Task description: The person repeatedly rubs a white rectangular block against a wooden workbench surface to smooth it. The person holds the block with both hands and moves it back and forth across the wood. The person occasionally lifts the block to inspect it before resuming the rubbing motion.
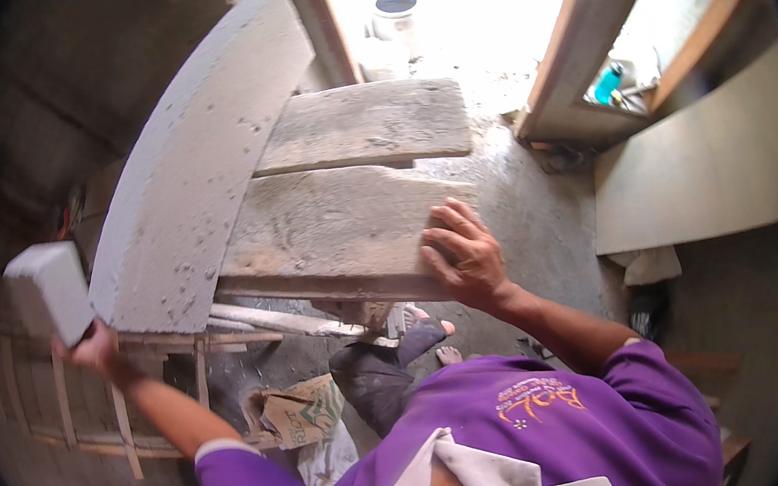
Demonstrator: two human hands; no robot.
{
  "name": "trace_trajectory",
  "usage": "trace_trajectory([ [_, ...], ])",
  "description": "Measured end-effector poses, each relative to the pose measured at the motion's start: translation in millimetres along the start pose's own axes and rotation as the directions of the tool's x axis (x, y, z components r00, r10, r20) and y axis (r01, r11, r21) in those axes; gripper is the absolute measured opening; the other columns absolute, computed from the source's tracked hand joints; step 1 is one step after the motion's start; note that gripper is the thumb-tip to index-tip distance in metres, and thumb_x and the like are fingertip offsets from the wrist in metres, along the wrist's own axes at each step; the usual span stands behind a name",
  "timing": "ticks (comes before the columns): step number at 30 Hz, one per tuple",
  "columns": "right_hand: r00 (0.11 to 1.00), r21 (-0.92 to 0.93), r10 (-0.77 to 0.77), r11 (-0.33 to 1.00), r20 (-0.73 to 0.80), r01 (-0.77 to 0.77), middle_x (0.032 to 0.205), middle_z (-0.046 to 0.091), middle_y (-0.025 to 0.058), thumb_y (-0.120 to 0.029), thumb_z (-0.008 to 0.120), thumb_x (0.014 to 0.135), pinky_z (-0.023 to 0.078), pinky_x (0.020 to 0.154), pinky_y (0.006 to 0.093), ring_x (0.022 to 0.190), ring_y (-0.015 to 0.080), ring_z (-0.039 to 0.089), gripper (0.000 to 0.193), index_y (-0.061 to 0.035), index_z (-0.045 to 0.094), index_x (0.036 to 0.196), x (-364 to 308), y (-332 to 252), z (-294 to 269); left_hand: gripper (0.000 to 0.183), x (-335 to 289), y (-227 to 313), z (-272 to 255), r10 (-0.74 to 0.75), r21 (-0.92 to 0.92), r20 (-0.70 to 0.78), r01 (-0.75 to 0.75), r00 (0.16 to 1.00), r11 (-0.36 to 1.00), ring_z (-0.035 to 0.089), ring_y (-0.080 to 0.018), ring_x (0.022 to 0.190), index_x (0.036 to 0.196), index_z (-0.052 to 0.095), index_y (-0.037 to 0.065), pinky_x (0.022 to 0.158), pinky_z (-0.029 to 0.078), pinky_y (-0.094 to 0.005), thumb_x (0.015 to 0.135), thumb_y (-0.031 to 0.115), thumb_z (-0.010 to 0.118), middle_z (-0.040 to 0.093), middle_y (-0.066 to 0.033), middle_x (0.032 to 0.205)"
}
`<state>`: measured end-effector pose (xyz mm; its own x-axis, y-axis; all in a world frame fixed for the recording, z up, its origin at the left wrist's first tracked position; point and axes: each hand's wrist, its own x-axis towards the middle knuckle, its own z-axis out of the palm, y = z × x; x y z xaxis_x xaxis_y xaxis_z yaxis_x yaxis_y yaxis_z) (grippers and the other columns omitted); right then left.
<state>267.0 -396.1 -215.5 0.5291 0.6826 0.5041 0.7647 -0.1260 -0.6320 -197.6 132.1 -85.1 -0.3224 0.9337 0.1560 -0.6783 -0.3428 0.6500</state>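
At the far left my left hand (90,352) is closed around the lower end of a pale grey block (50,289), holding it up beside a long grey slab (207,158) with crumbs scattered on its face. My right hand (469,253) lies on the right end of a worn wooden plank (339,222), its fingers apart on the top and grasping nothing. A second weathered plank (366,123) runs parallel just beyond it. The inner ends of both planks meet the slab's edge.
Below the planks are wooden poles (292,319), a printed paper sack (305,411) and my feet. A bright doorway opens ahead, with a bucket (395,17) outside. To the right stand a pale board (706,159) and a wooden frame; a teal bottle (610,83) sits on a ledge.
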Motion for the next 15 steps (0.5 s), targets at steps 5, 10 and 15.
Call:
trace_trajectory([
  [5,0.998,0.019,0.012,1.000,-0.059,-0.011,0.129,0.066,0.0139,-0.019,0.078,0.087,0.047,0.109,0.0498,0.134,0.0387,0.056,0.018,-0.0073,0.075,0.100,-3,5,3,0.076,-120,87,74,0.260,0.146,0.213,-0.294,0.942,0.944,0.047,-0.0435,0.141,0.148,0.053,0.003,0.117,0.037,-0.0654,0.088,0.050,0.055,0.054,-0.0173,0.150],
  [10,1.000,0.043,0.004,0.999,-0.025,-0.002,0.134,0.065,0.0161,-0.020,0.078,0.087,0.046,0.112,0.0478,0.138,0.0401,0.052,0.022,-0.0068,0.076,0.103,-4,18,7,0.059,-205,114,118,0.476,0.226,0.320,-0.554,0.819,0.801,0.057,-0.0388,0.129,0.131,0.062,0.000,0.108,0.046,-0.0616,0.086,0.038,0.066,0.059,-0.0174,0.141],
  [15,1.000,0.060,-0.006,0.998,-0.013,0.007,0.122,0.066,0.0132,-0.022,0.077,0.089,0.049,0.108,0.0495,0.138,0.0390,0.052,0.019,-0.0062,0.075,0.099,-5,15,9,0.058,-248,56,110,0.563,0.342,0.825,-0.756,-0.041,-0.557,0.069,-0.0288,0.107,0.113,0.065,-0.003,0.091,0.058,-0.0432,0.072,0.029,0.088,0.067,-0.0130,0.124],
])
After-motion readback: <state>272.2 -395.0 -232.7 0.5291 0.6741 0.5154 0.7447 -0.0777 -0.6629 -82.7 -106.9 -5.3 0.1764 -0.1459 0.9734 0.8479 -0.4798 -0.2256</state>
